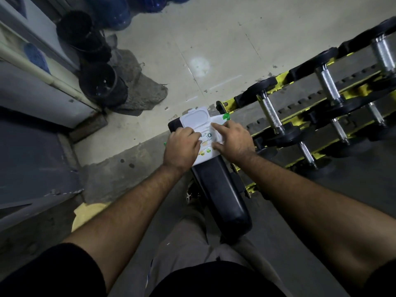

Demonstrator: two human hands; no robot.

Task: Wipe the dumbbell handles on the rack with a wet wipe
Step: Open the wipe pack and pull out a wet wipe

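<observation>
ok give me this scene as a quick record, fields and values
wipes pack: white pack, flip lid open, lying on the black bench pad
left hand: fingers curled at the pack's opening
right hand: pressing the pack, fingers fairly straight
dumbbells: chrome handles, on yellow rack to the right
wiping: not yet begun

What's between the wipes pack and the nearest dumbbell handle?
In the head view, the right hand and the rack's yellow end lie between the wipes pack and nearest dumbbell handle.
</observation>
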